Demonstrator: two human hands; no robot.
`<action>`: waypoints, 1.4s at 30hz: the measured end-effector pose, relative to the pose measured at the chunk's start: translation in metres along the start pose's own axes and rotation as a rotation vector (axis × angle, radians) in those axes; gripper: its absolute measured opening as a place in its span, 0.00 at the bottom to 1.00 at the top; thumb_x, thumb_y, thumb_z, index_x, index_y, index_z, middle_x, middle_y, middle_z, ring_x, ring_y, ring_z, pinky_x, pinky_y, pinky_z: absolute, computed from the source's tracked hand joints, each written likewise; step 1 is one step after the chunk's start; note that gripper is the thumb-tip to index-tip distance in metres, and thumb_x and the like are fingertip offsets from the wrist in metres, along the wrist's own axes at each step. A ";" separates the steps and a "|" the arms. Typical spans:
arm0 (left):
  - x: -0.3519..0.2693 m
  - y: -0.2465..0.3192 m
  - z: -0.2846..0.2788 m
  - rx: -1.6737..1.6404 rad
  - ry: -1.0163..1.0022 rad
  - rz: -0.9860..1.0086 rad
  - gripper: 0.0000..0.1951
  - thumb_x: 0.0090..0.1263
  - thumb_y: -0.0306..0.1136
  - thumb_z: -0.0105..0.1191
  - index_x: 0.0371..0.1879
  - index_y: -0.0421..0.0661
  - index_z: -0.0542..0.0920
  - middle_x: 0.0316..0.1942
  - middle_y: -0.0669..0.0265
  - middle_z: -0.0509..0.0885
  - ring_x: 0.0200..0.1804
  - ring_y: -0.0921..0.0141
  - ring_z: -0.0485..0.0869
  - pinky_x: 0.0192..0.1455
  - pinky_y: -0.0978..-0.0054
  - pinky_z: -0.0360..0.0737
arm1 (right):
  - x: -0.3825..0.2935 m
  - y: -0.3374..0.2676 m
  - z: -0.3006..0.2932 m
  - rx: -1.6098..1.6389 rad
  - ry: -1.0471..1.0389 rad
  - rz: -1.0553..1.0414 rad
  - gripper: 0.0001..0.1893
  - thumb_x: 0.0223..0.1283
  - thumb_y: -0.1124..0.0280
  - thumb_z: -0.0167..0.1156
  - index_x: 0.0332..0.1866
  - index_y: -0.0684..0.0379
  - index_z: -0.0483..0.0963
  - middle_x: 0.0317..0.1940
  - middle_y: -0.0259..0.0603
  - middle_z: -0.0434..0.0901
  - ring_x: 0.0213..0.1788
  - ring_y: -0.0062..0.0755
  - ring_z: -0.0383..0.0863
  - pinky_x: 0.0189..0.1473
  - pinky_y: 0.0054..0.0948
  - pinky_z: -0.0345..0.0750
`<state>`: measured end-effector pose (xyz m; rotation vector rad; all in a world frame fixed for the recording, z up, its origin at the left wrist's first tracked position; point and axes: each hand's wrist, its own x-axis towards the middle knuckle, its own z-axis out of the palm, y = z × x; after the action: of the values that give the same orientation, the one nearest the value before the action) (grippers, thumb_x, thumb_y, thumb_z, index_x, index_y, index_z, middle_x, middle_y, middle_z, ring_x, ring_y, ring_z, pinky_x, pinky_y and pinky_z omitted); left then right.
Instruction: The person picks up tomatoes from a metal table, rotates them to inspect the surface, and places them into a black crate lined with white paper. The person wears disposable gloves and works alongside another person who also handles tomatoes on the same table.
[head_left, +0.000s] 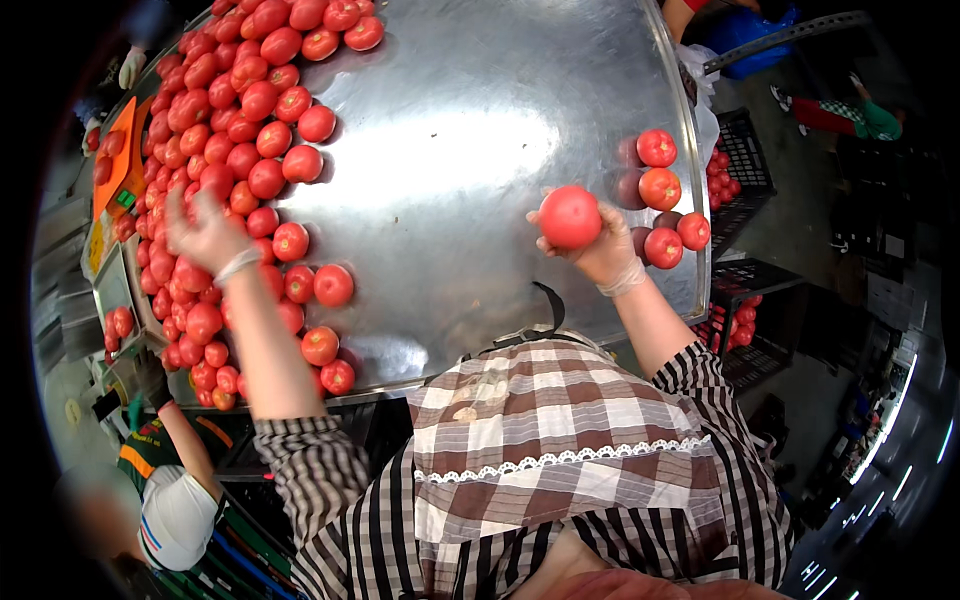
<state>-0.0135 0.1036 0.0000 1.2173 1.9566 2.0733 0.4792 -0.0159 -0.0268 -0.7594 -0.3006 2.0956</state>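
In a thin clear glove, my right hand (604, 251) is closed around a large red tomato (570, 217) above the right part of the metal table (450, 225). My left hand (206, 232), gloved too and slightly blurred, hovers over or touches the big heap of tomatoes (259, 100) on the left side; its fingers are spread, and a tomato lies at the fingertips. Whether it grips that one cannot be told. Several loose tomatoes (660, 189) lie near the right edge of the table, just beyond my right hand.
Black plastic crates (750, 161) holding tomatoes stand beyond the table's right edge. A metal tray (120, 292) with a few tomatoes and an orange container (120, 172) border the heap. A co-worker (172, 487) is at the lower left, and another person (847, 116) is at the far right.
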 end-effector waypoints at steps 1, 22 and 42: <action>-0.034 0.018 0.027 -0.062 -0.178 -0.018 0.17 0.70 0.26 0.59 0.56 0.36 0.81 0.52 0.56 0.84 0.56 0.63 0.81 0.65 0.65 0.75 | -0.001 0.006 0.002 0.049 -0.034 0.024 0.38 0.63 0.44 0.58 0.70 0.61 0.65 0.62 0.54 0.75 0.53 0.52 0.82 0.51 0.44 0.79; -0.308 0.094 0.052 -0.504 -1.042 -1.762 0.17 0.75 0.43 0.57 0.50 0.41 0.79 0.46 0.60 0.85 0.47 0.65 0.85 0.51 0.61 0.85 | -0.067 0.011 -0.110 -1.775 1.115 -0.562 0.40 0.45 0.67 0.76 0.67 0.58 0.67 0.60 0.50 0.70 0.62 0.51 0.71 0.63 0.45 0.72; -0.246 0.111 0.041 -0.836 -1.561 -1.581 0.31 0.75 0.53 0.53 0.67 0.41 0.70 0.52 0.53 0.85 0.44 0.61 0.88 0.45 0.62 0.89 | -0.020 0.045 0.011 -0.629 0.228 -0.145 0.31 0.76 0.40 0.44 0.49 0.62 0.78 0.27 0.34 0.79 0.26 0.20 0.75 0.31 0.22 0.73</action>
<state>0.2307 -0.0134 -0.0315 0.3240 0.5063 0.4176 0.4521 -0.0576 -0.0311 -1.2874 -0.8812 1.7567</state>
